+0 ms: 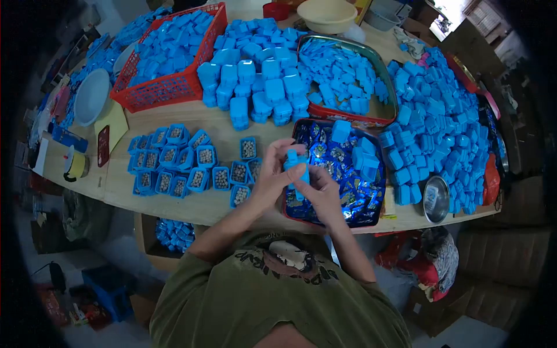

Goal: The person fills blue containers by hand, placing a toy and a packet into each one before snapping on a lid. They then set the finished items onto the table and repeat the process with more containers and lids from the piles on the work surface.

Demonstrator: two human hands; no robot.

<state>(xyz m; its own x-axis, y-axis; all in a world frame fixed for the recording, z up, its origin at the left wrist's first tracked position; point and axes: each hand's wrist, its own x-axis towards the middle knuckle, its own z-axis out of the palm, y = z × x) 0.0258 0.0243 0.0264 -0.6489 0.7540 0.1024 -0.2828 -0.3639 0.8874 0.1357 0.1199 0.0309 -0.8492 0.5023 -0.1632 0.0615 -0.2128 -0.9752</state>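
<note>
Both my hands are closed on a small blue plastic piece (pixel 293 165), held in front of my chest over the left edge of a tray (pixel 380 211). My left hand (pixel 271 177) grips it from the left, thumb across it. My right hand (pixel 324 194) pinches its lower part from the right. The fingers hide much of its shape. Shiny blue foil packets (pixel 351 200) fill the tray, with a few blue plastic boxes (pixel 365 159) on top. Left of my hands stand several open blue boxes (pixel 197 178) filled with small pale balls.
Stacked blue boxes (pixel 275 90) stand behind my hands. A red basket (pixel 156 93) and a red-rimmed tin (pixel 386 119) hold more blue parts. Blue boxes (pixel 435 133) are heaped at the right, beside a metal bowl (pixel 436 200). A yellow-handled mug (pixel 75 165) stands left.
</note>
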